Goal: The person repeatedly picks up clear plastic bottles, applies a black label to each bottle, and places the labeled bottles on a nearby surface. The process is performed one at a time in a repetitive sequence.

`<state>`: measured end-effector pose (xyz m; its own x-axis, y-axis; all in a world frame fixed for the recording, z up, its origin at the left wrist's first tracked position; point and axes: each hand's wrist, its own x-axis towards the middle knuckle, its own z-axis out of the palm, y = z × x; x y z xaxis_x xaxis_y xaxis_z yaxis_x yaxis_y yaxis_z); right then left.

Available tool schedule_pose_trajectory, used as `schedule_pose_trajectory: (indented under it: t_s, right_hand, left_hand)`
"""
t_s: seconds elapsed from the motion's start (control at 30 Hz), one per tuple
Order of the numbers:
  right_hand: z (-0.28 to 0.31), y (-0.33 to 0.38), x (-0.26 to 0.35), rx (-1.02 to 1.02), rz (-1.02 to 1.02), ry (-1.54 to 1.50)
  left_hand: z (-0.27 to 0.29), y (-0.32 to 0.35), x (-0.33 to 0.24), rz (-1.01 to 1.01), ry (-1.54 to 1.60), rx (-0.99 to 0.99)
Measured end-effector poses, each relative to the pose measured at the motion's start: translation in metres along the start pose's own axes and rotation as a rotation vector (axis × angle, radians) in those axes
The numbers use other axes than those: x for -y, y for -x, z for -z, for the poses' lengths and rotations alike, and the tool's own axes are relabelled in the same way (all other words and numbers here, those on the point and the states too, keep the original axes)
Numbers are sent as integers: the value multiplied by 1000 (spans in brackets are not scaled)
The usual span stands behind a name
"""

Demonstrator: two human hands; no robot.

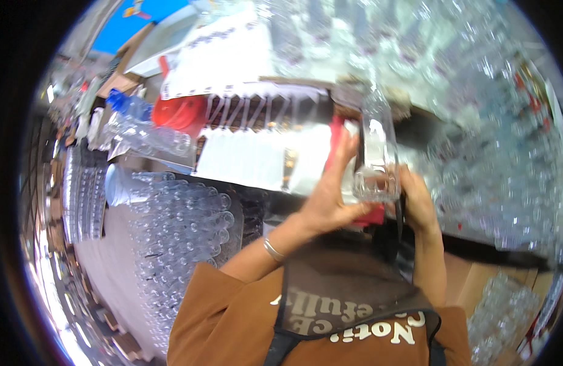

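A clear, square-sided bottle (pixel 377 143) lies in front of me with its base toward me and its narrow neck pointing away. My right hand (pixel 419 198) is closed at the bottle's right side near the base, and skin tones show through the clear wall there. On the other side, my left hand (pixel 331 194) has its fingers stretched along the bottle and its thumb apart, below the base. A red part (pixel 335 141) shows by the left fingertips, and another red piece (pixel 371 216) sits under the base. A dark strip hangs beside the right fingers. Motion blurs both hands somewhat.
White sheets with rows of slanted strips (pixel 242 160) lie left of the bottle. Beyond them are a red container (pixel 179 113) and a blue-topped clear bottle (pixel 132 107). Many clear bottles crowd the far and right table (pixel 476 165), and more stand at lower left (pixel 184 226).
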<state>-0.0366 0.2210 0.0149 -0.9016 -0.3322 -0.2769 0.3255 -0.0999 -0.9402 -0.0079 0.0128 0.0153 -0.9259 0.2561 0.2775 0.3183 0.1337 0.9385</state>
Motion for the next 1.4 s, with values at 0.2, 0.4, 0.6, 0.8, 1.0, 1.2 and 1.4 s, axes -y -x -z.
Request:
schedule_pose_trajectory:
  t_s: [0.2,0.4,0.6,0.8,1.0,1.2,1.4]
  right_hand:
    - [-28,25,31,-154,311,824]
    - [-13,25,21,-295,297,867]
    - [-9,19,20,-325,324,884]
    - [-18,10,21,-333,380,933]
    - [-9,8,17,-305,374,965]
    - [-14,9,17,-265,462,881]
    - [-15,25,7,-119,356,810]
  left_hand:
    - [10,18,20,-65,-438,-33]
    - [137,-42,39,-243,-851,-309]
    - [281,-169,91,46,-1140,-393]
    - [266,-198,93,237,-1283,-234]
    - [214,-92,41,13,-1215,-211]
    - [228,-80,49,-212,-1240,-316]
    - [192,-71,35,-5,-781,-428]
